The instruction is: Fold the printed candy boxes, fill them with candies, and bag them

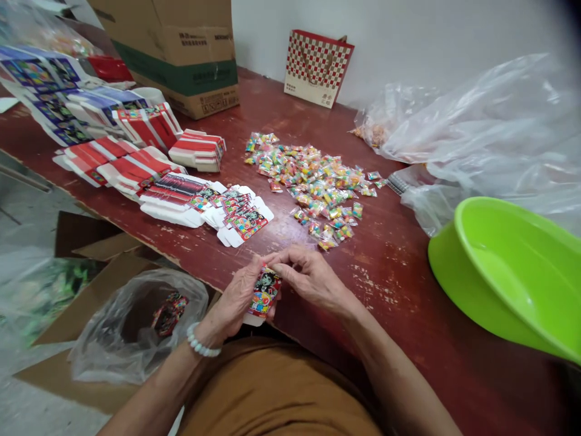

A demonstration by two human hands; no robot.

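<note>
Brown shirt lay below two hands that met on a small box

Closest to the camera was the person's brown shirt [276,390], and just beyond it, over the near edge of the red table [385,297], the hands came together. The left hand [238,297], with a pale bead bracelet [203,343] at its wrist, was wrapped around a small box [264,292], its printed face up and a white flap showing at the lower end. The right hand [313,275] bent its thumb and fingers to the box's upper end, touching it; whether they pinched it could not be told.

Just past the hands lay a loose fan of printed boxes [247,221], with red stacks [131,172] and blue stacks [106,100] farther left. Candy packets [318,181] were heaped mid-table. Behind stood a large carton [181,48] and a checked paper bag [318,66]. Clear plastic bags [481,115] and a green basin [472,266] filled the right side. Beneath the table edge at left, an open carton [63,383] held a clear bag [113,342].
</note>
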